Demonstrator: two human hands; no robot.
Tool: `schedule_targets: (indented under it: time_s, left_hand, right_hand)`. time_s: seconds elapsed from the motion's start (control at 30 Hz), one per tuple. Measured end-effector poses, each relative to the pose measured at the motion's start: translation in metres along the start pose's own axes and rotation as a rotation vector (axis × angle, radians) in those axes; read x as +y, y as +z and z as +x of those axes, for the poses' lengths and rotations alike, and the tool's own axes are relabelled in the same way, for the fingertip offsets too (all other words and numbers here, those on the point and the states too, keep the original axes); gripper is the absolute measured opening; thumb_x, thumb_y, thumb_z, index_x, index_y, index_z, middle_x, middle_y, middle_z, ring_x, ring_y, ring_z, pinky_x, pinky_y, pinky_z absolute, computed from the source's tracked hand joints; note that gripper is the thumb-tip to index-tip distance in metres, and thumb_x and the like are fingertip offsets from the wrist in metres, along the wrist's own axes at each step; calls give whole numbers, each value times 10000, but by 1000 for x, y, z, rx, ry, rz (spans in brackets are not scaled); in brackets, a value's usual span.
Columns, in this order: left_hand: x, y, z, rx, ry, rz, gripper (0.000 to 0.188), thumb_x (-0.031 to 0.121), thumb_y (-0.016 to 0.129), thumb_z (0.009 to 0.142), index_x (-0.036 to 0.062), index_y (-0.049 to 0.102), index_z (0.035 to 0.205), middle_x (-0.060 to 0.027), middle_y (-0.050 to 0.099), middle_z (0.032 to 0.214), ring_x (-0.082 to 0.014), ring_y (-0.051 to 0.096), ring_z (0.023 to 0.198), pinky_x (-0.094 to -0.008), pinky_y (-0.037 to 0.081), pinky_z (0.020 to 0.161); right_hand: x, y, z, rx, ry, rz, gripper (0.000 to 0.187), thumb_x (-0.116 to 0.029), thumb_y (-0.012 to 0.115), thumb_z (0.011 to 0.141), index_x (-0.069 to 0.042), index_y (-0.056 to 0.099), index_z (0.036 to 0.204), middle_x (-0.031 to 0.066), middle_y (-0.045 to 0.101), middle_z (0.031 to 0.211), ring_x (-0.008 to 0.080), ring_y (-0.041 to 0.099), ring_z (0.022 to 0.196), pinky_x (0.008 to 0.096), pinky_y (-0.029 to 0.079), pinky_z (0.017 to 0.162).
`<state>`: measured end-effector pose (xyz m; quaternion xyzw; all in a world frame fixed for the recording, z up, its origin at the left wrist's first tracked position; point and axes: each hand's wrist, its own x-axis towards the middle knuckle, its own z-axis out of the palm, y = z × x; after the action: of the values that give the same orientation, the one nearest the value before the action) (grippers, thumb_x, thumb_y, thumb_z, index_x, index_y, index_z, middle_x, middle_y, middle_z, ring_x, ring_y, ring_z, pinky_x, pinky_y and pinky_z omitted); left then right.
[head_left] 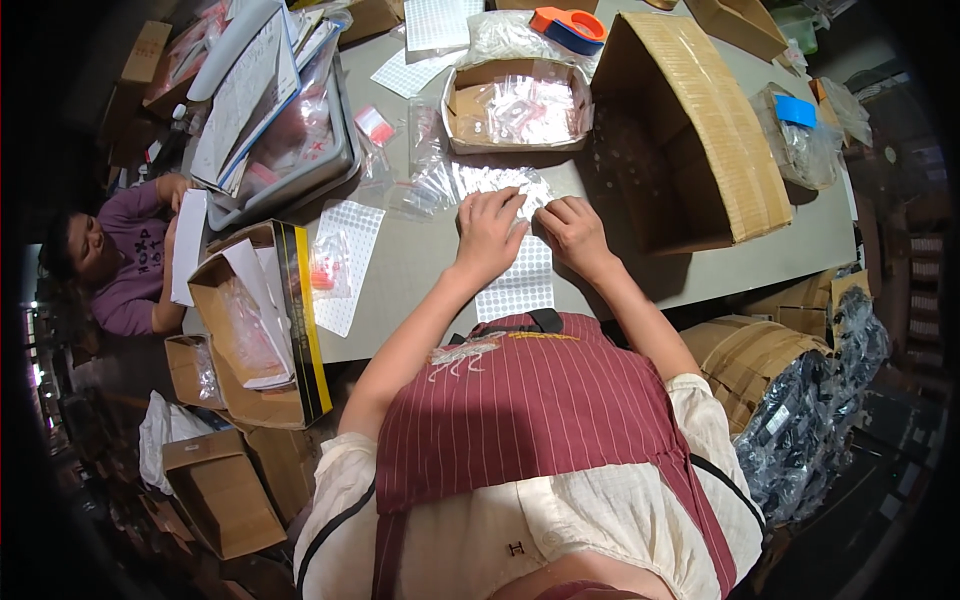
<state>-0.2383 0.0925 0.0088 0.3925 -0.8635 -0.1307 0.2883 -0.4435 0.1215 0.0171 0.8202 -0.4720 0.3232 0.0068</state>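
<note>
My left hand (488, 235) rests with its fingers stretched out and slightly apart over small clear plastic bags (470, 180) on the table. Beside it, my right hand (574, 236) is closed, its fingertips curled together at the right end of the bags; whatever it pinches is too small to make out. Between my wrists lies a white sheet of round grey stickers (515, 285), its upper part running under the bags. Just beyond the hands stands an open carton (515, 148) holding many small clear bags with reddish marks.
A large cardboard box (715, 130) lies on its side at the right, its opening toward my hands. On the left are a grey bin (345, 165) of papers and bags, another sticker sheet (345, 290) and a box (290, 395). A co-worker (130, 255) sits far left. Tape rolls (568, 30) lie behind.
</note>
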Motion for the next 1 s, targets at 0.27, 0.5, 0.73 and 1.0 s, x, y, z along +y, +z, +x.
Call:
schedule_targets:
  time_s: [0.27, 0.5, 0.73, 1.0]
  left_hand:
    - [-17, 17, 48, 130, -249, -14, 311, 226, 754, 877, 64, 678, 1131, -120, 618, 1192, -344, 540, 1142, -480, 393, 1005]
    - [-18, 23, 56, 274, -321, -281, 137, 145, 776, 833, 65, 673, 873, -72, 661, 901, -306, 595, 920, -428, 466, 860]
    - [-22, -13, 50, 412, -501, -577, 103, 83, 728, 913, 19, 658, 874, -91, 721, 916, -262, 660, 848, -363, 525, 785]
    - [14, -10, 3, -56, 19, -130, 153, 109, 676, 905, -20, 648, 983, -239, 641, 1358, -454, 570, 1282, -522, 434, 1095]
  right_hand:
    - [-1, 5, -5, -14, -24, -41, 218, -81, 713, 791, -63, 687, 1006, 61, 632, 915, 256, 628, 887, 390, 504, 819]
    - [-4, 1, -7, -9, -18, -25, 195, -87, 703, 802, -58, 684, 994, 60, 629, 911, 253, 628, 898, 387, 502, 832]
    - [2, 1, -9, -13, -38, -16, 187, -88, 703, 799, -58, 680, 982, 58, 630, 910, 254, 630, 897, 386, 505, 834]
    - [-1, -7, 1, -59, 25, 73, 162, -77, 728, 813, -62, 697, 971, 75, 646, 892, 283, 645, 872, 396, 521, 787]
